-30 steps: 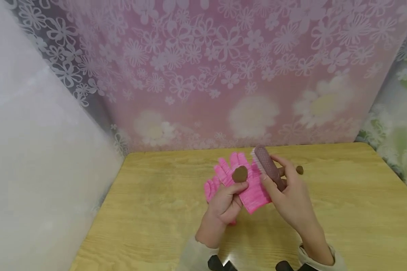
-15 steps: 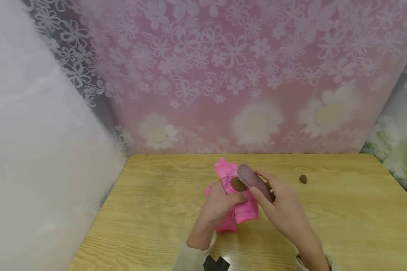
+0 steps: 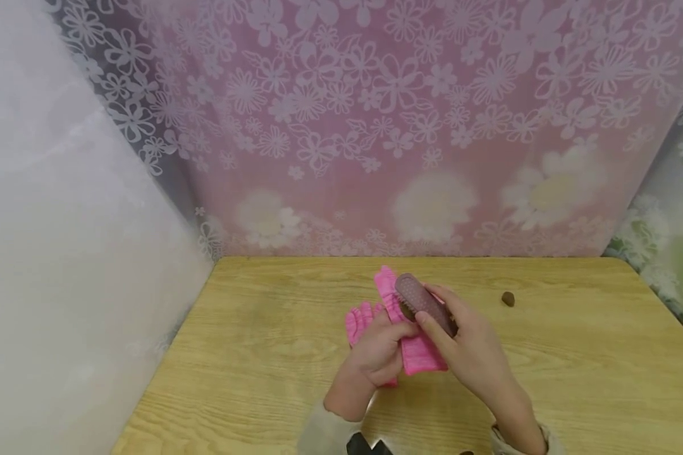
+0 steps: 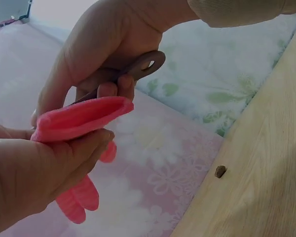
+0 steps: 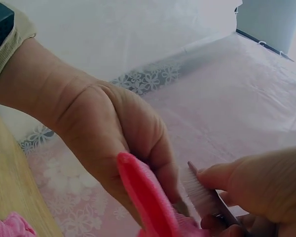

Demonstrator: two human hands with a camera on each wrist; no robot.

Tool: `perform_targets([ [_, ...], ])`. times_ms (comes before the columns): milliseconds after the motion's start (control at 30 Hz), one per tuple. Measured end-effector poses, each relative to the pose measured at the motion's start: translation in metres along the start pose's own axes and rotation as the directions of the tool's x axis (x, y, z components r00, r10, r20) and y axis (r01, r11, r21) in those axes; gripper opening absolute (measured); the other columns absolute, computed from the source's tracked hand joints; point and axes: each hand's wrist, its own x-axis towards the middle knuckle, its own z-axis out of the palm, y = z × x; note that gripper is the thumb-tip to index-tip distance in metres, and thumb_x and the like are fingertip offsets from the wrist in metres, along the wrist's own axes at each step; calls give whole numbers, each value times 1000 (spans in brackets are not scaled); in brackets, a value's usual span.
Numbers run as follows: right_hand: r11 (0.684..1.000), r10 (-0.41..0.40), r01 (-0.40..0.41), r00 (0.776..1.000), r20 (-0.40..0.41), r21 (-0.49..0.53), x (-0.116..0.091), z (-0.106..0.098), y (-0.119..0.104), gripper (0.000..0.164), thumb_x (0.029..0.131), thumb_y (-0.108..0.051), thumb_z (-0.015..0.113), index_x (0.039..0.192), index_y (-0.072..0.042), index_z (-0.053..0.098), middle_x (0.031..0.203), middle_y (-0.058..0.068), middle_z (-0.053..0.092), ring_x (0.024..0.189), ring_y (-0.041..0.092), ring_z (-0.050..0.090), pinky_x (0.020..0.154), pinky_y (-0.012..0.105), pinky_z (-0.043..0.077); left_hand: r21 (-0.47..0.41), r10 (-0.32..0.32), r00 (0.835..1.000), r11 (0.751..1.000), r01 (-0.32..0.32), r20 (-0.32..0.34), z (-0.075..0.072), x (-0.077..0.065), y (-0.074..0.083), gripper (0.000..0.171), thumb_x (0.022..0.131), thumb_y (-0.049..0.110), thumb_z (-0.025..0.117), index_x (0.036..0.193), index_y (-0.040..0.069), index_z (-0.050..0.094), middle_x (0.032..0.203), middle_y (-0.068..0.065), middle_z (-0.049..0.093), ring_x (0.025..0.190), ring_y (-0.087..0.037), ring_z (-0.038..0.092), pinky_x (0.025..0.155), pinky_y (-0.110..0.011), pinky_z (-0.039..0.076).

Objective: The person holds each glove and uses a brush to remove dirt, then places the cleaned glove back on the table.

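Observation:
My left hand point(image 3: 372, 357) holds a pink knitted glove point(image 3: 424, 355), its thumb lying across the front and its cuff gaping toward me in the left wrist view. A brown patch point(image 3: 406, 311) shows on the glove, mostly covered by a mauve brush point(image 3: 424, 304). My right hand point(image 3: 469, 335) grips this brush, thumb along one side and fingers along the other. Its pale bristles face the glove in the right wrist view, and the handle end point(image 4: 157, 60) with a hole sticks out past the fingers. A second pink glove point(image 3: 357, 322) lies on the table under my left hand.
A small brown lump point(image 3: 508, 299) lies on the wooden table point(image 3: 575, 354), right of the hands. Floral curtains point(image 3: 341, 126) hang behind the table's back edge, and a white sheet point(image 3: 79, 253) on the left.
My right hand has brought the brush left and down onto the glove's brown patch. The held glove's fingers, spread before, now fold back behind the brush. The head view tilted slightly.

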Motion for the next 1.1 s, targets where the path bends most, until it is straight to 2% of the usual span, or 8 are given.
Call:
perform_targets([
  [133, 996, -81, 81, 997, 0, -41, 0, 1, 1, 45, 94, -23, 70, 137, -16, 59, 123, 12, 66, 98, 24, 66, 74, 40, 55, 1, 42, 999, 999, -42, -11, -2, 2, 2, 50, 89, -15, 37, 137, -2, 41, 122, -2, 58, 117, -14, 56, 102, -31, 47],
  [267, 979, -180, 176, 983, -29, -101, 2, 5, 6, 49, 88, -17, 76, 135, -18, 63, 99, 4, 68, 74, 11, 56, 60, 28, 47, 43, 29, 999, 999, -31, 37, -3, 1, 5, 52, 92, -14, 36, 143, -6, 36, 129, -6, 55, 120, -16, 55, 103, -31, 46],
  [400, 978, -185, 171, 975, -120, -116, 5, 6, 14, 49, 85, -14, 78, 132, -16, 65, 94, 7, 66, 68, 11, 48, 55, 23, 41, 104, -12, 993, 995, 0, 117, -4, 0, 7, 58, 91, -12, 34, 148, -8, 29, 136, -14, 50, 121, -17, 55, 102, -30, 47],
  [533, 976, -202, 174, 952, -230, -134, 10, 4, 25, 49, 81, -9, 80, 129, -11, 67, 99, 14, 72, 69, 15, 51, 55, 21, 39, 161, -36, 991, 987, 15, 131, -4, -1, 6, 57, 90, -10, 35, 147, -11, 31, 140, -25, 47, 115, -15, 57, 95, -26, 51],
  [700, 980, -164, 127, 949, -268, -151, 15, 2, 38, 48, 83, -10, 79, 129, -10, 67, 88, 15, 69, 63, 15, 46, 50, 23, 34, 189, -57, 991, 981, 33, 124, -4, -2, 6, 53, 90, -9, 36, 143, -14, 33, 134, -25, 51, 108, -12, 60, 89, -24, 52],
  [833, 987, -49, 10, 968, -247, -159, 16, -5, 47, 46, 89, -19, 75, 133, -9, 64, 97, 22, 69, 68, 24, 54, 53, 31, 39, 178, -74, 993, 982, 56, 97, -4, -2, 7, 49, 89, -9, 38, 138, -13, 37, 117, -10, 58, 102, -10, 62, 86, -24, 53],
  [967, 985, 43, -85, 965, -259, -149, 13, -15, 52, 45, 93, -24, 70, 135, -11, 62, 106, 25, 68, 75, 28, 58, 57, 31, 41, 133, -84, 995, 988, 76, 55, -5, -3, 8, 44, 90, -10, 40, 134, -9, 40, 112, -3, 59, 102, -11, 61, 86, -25, 53],
  [1100, 995, 9, -33, 967, -255, -91, 10, -19, 48, 42, 94, -20, 69, 135, -12, 63, 106, 20, 70, 67, 17, 53, 53, 19, 41, 95, -75, 997, 993, 73, 16, -7, -3, 9, 41, 89, -12, 40, 130, -8, 43, 112, -4, 59, 103, -12, 61, 87, -25, 53],
])
